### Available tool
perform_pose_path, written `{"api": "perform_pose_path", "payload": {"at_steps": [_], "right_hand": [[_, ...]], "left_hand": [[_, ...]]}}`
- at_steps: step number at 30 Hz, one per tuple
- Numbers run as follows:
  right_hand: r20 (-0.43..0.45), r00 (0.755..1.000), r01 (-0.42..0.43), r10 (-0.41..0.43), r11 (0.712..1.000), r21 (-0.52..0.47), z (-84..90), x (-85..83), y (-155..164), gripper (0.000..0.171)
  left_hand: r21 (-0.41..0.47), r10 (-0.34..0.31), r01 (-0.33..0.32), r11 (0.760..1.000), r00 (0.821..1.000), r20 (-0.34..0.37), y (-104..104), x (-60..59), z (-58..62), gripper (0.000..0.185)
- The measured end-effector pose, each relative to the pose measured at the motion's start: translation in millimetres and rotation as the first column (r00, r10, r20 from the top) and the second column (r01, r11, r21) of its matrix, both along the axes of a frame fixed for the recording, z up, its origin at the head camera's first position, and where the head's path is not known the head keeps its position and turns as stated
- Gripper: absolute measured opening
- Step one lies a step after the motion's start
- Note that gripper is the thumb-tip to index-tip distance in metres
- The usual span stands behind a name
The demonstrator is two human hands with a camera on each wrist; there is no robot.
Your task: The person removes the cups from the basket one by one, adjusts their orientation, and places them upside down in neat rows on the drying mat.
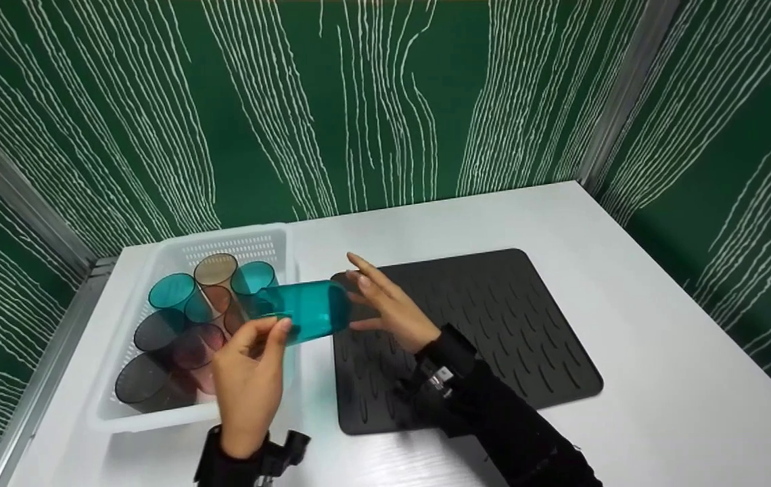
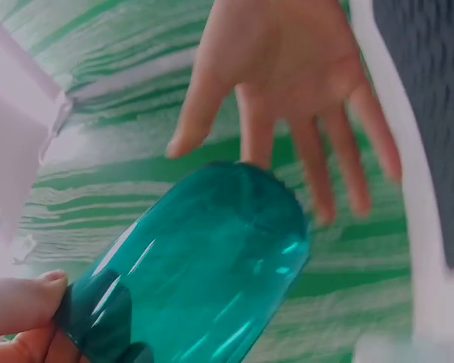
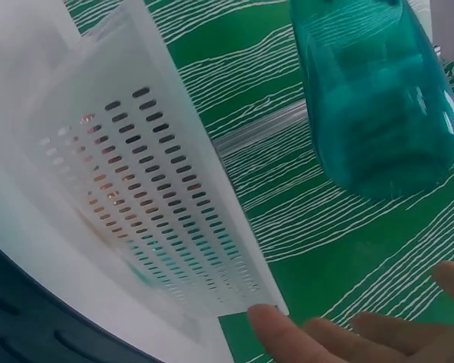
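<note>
So our left hand [image 1: 247,379] is up off the table with the wrist bent, thumb and fingertips pinching the rim end of a teal cup [image 1: 304,312] that's lying sideways in the air. The cup hangs right over the near-right edge of the white basket [image 1: 270,237], its closed bottom pointing toward the black mat [image 1: 494,325]. In the left wrist view the thumb [image 2: 23,302] sits against the cup's rim.

Our right hand [image 1: 385,301] is wide open, fingers straight and spread, palm facing the cup's bottom. From the head view the fingertips look like they're just at the base, but we can't really tell if they touch; the right wrist view shows a gap between fingers [image 3: 287,336] and cup.

The basket is packed with other cups, teal, smoky grey and brownish-pink, all tipped over against each other. The mat lies just beside the basket, and the white table [image 1: 663,284] stretches out to the right of it up to the green walls.
</note>
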State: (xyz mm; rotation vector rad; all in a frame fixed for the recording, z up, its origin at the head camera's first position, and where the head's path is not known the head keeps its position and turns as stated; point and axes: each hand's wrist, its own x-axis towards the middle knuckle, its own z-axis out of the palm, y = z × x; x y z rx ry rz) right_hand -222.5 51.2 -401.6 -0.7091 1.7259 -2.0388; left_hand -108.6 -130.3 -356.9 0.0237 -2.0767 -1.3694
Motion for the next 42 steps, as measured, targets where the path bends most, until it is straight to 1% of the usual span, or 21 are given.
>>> {"api": "perform_pose_path", "payload": {"at_steps": [2,4,8,13,15,17,22,26,28,30,32,34,36,37,39,41,42], "right_hand": [[-0.021,0.999,-0.028,0.028,1.000,-0.007,1.7,4.4,4,0.054],[-0.042,0.998,-0.043,0.043,0.999,-0.005,2.0,7.9,8,0.062],[-0.055,0.997,-0.053,0.050,0.997,-0.052,0.2,11.3,16,0.074],[-0.046,0.998,-0.040,0.034,0.990,-0.135,-4.4,12.0,24,0.077],[-0.056,0.998,-0.017,0.009,0.989,-0.148,-7.5,11.8,26,0.074],[-0.073,0.997,0.021,-0.032,0.989,-0.146,-10.2,11.8,26,0.068],[-0.096,0.982,0.154,-0.160,0.986,-0.066,-15.2,9.9,23,0.048],[-0.110,0.972,0.207,-0.207,0.978,-0.008,-11.1,8.6,23,0.042],[-0.134,0.969,0.210,-0.207,0.978,0.009,-4.3,10.3,24,0.043],[-0.164,0.966,0.207,-0.200,0.978,0.028,3.4,12.3,27,0.043],[-0.196,0.962,0.203,-0.191,0.978,0.045,11.5,14.1,29,0.042],[-0.220,0.958,0.202,-0.184,0.977,0.066,17.5,14.0,32,0.039],[-0.241,0.952,0.215,-0.187,0.972,0.093,22.4,13.1,35,0.038],[-0.252,0.949,0.221,-0.189,0.969,0.105,24.5,12.1,36,0.037],[-0.265,0.945,0.232,-0.193,0.965,0.125,27.5,9.9,38,0.036],[-0.272,0.943,0.237,-0.192,0.961,0.142,30.2,8.2,40,0.036],[-0.274,0.942,0.242,-0.195,0.959,0.147,31.2,7.3,41,0.037]], "left_hand": [[0.099,-0.053,0.050,0.994,0.998,0.024,8,-5.2,-5.3,0.019],[0.183,-0.100,0.091,0.979,0.994,0.045,16,-10.2,-11.2,0.020],[0.287,-0.163,0.139,0.948,0.985,0.063,30,-18.0,-23.0,0.021],[0.396,-0.236,0.187,0.899,0.968,0.080,39,-24.4,-35.4,0.023],[0.413,-0.253,0.197,0.889,0.964,0.086,41,-26.0,-39.6,0.024],[0.411,-0.257,0.200,0.889,0.962,0.088,43,-27.6,-43.2,0.024],[0.406,-0.263,0.213,0.889,0.962,0.071,47,-29.8,-46.7,0.022],[0.403,-0.283,0.227,0.887,0.956,0.084,47,-30.0,-46.3,0.021],[0.378,-0.299,0.246,0.892,0.950,0.089,46,-29.7,-46.5,0.020],[0.324,-0.319,0.275,0.905,0.944,0.090,44,-28.8,-46.9,0.020],[0.239,-0.339,0.309,0.921,0.936,0.095,43,-27.6,-48.2,0.021],[0.155,-0.368,0.350,0.924,0.923,0.113,42,-26.3,-50.3,0.025],[0.052,-0.383,0.379,0.924,0.908,0.171,42,-24.1,-52.8,0.037],[0.004,-0.387,0.395,0.919,0.898,0.208,42,-22.8,-54.2,0.045],[-0.096,-0.381,0.423,0.901,0.878,0.288,43,-20.2,-57.9,0.059],[-0.210,-0.349,0.441,0.872,0.864,0.364,43,-16.9,-62.2,0.071],[-0.261,-0.334,0.452,0.853,0.857,0.393,43,-15.4,-64.9,0.076]]}}
